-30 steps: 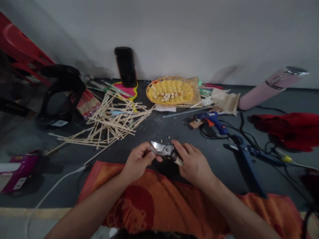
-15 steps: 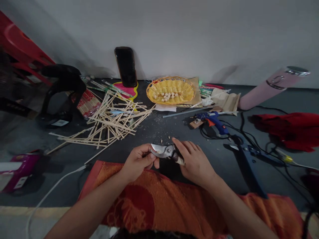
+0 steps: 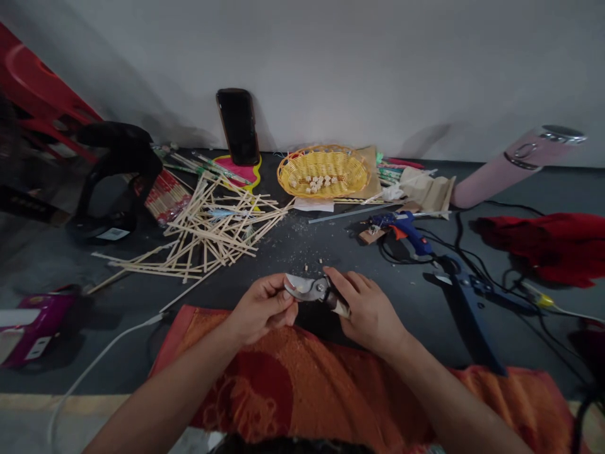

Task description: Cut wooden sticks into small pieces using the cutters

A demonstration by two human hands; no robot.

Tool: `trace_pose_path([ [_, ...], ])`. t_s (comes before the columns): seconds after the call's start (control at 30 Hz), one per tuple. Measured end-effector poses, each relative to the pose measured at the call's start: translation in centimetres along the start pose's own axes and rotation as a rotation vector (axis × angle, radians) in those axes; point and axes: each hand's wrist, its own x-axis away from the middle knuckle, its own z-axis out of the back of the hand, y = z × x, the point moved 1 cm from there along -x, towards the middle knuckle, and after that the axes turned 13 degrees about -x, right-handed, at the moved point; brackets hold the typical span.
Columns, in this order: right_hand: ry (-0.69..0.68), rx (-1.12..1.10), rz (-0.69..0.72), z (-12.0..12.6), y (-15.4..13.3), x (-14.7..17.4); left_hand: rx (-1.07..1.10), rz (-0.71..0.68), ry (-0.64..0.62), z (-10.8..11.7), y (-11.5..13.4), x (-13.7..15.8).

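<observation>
My right hand (image 3: 366, 306) is wrapped round the handles of a pair of pruning shears (image 3: 309, 288), its index finger stretched along the top near the pivot. The curved blade points left. At the blade's tip, my left hand (image 3: 265, 309) is closed in a pinch, thumb and fingers touching or very near the metal. Whatever sits in that pinch is too small and hidden to make out. Just beyond the shears, tiny cut wooden bits (image 3: 320, 260) lie on the dark table (image 3: 278, 252) among crumbs.
Thin wooden sticks (image 3: 212, 233) are heaped on the left. A yellow wicker basket (image 3: 326, 164) holds small wooden pieces. Right of it are a blue glue gun (image 3: 409, 232) with cables and a pink flask (image 3: 510, 167). A phone (image 3: 237, 126) leans on the wall. An orange towel (image 3: 340, 391) covers the near edge.
The fingers of my left hand have curled in a little at the blade tip. My right hand has shifted very slightly left on the shears. Everything else stays put.
</observation>
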Motion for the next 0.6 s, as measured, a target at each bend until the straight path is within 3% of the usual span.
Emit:
trace_pose_path([
  [0.27,-0.018,0.014,-0.047,-0.01,-0.11,0.08,-0.032,-0.012,0.047,-0.13,-0.12,-0.08],
  [0.5,-0.023,-0.015,-0.064,0.15,0.26,-0.01,-0.32,-0.099,0.192,-0.19,0.14,-0.2],
  [0.6,-0.03,0.029,-0.028,0.53,0.4,-0.11,-0.385,-0.111,0.178,0.01,0.08,-0.03],
])
